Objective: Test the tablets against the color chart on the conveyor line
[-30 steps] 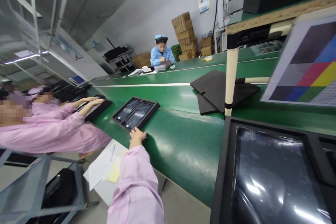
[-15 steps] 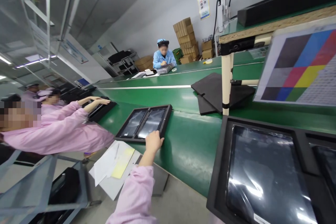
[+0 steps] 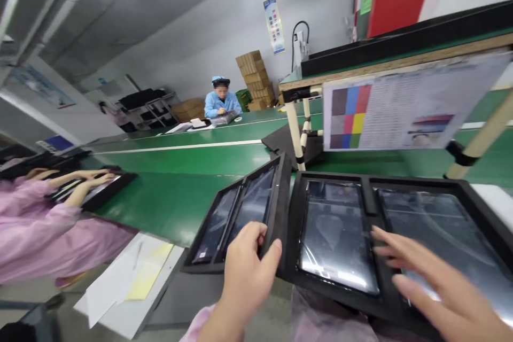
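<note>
My left hand [image 3: 249, 270] grips the right rim of a black foam tray [image 3: 284, 192] with its fingers over the edge. Two dark, film-covered screen panels [image 3: 253, 200] lie in that tray, which is tilted, its right side raised against a second tray. The second black foam tray [image 3: 371, 200] sits in front of me with a glossy panel [image 3: 334, 232] in its left pocket and another panel [image 3: 436, 219] in its right one. Above the divider and right panel hovers my right hand [image 3: 435, 278], fingers stretched out, holding nothing; its edges are slightly blurred.
A green workbench [image 3: 160, 197] runs leftward. A raised shelf on cream posts [image 3: 295, 133] carries a hanging colour chart [image 3: 360, 117]. Papers on a board [image 3: 120, 288] are at the lower left. A co-worker's hands [image 3: 94, 179] touch another tray; a person in blue [image 3: 222, 102] sits beyond.
My left hand has drawn its tray right along the bench, up to the second tray, and tilted it. My right hand has come into view. The camera has turned right.
</note>
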